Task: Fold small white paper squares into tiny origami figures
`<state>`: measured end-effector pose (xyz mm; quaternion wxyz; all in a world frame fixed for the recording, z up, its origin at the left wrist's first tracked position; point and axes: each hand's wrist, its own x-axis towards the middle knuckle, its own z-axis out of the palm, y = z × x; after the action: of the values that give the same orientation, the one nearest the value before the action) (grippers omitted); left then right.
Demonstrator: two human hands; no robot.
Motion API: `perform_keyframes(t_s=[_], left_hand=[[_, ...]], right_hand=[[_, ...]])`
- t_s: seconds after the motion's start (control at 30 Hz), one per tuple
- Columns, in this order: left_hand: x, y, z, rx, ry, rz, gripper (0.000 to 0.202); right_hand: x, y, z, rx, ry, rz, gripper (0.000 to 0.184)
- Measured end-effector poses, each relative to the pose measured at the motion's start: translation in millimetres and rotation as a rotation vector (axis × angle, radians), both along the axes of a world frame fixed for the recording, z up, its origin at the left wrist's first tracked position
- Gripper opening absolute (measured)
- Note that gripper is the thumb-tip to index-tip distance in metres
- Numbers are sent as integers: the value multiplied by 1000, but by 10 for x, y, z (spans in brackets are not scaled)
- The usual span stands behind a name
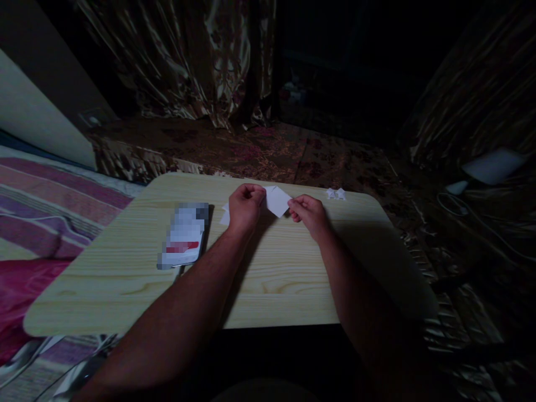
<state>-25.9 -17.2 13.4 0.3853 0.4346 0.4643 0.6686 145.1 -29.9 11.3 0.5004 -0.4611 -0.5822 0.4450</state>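
Observation:
A small white square of paper (277, 200) is held just above a light wooden table (125, 279), near its far edge. My left hand (245, 207) is curled into a fist-like pinch on the paper's left corner. My right hand (309, 215) pinches the paper's right corner with thumb and fingers together. More white paper (225, 214) peeks out on the table under and left of my left hand.
A blurred-out white and red pack (184, 235) lies on the table's left half. Two tiny folded white paper pieces (336, 194) sit at the far right edge. A striped blanket (50, 206) lies left of the table; patterned carpet, curtains and cables surround it in dim light.

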Motion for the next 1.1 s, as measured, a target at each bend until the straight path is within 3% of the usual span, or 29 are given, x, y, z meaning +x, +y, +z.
perform_keyframes(t_s=[0.13,0.3,0.47,0.83,1.1], left_hand=[[47,-27,-2,18,5,-61,29],[47,-55,-51,4,152,-176,42],[73,-91,-95,-43,324,-378,32],[64,-79,-82,-64,214,-293,32],[109,-129,-26,-39,170,-337,35]], right_hand=[[-38,-20,-2,-44,-38,84,30],[-35,37,-28,-5,30,-91,26],[7,96,-49,28,84,-202,24],[-50,7,-8,-26,53,22,30],[-68,6,-30,-43,43,45,28]])
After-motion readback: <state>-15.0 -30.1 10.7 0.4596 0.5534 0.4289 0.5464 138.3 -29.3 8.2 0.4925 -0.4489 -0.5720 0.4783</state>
